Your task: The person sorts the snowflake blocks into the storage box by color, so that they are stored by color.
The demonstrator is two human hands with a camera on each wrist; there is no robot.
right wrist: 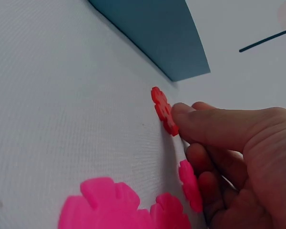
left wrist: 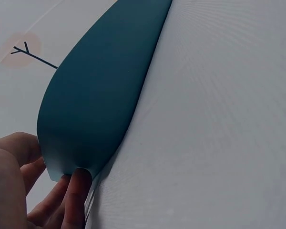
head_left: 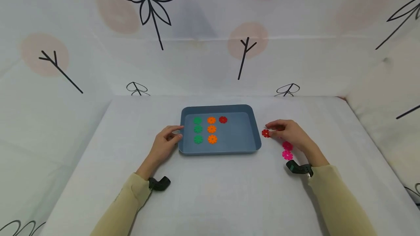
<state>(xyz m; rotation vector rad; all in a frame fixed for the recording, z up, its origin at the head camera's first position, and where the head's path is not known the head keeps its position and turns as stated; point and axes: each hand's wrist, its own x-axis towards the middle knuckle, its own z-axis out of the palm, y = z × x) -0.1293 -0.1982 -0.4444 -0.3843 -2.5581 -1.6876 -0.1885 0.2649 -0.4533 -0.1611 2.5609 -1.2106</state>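
Observation:
In the head view a blue-grey tray [head_left: 234, 130] lies on the table. My left hand [head_left: 163, 144] grips its left edge; the left wrist view has the fingertips [left wrist: 78, 183] against the tray's wall [left wrist: 90, 95]. Just right of the tray, my right hand [head_left: 290, 133] pinches a red flower-shaped disc [right wrist: 163, 110] between thumb and fingers, tilted above the cloth. Inside the tray lie a column of three green discs [head_left: 198, 129], a column of three orange discs [head_left: 212, 129] and one red disc [head_left: 223, 120] at the top of a third column.
Below my right hand lie pink flower-shaped discs [head_left: 287, 155]; another pink disc [right wrist: 189, 186] sits close under the fingers in the right wrist view. White cloth [head_left: 213, 192] covers the table, and a printed fabric wall [head_left: 197, 65] rises behind it.

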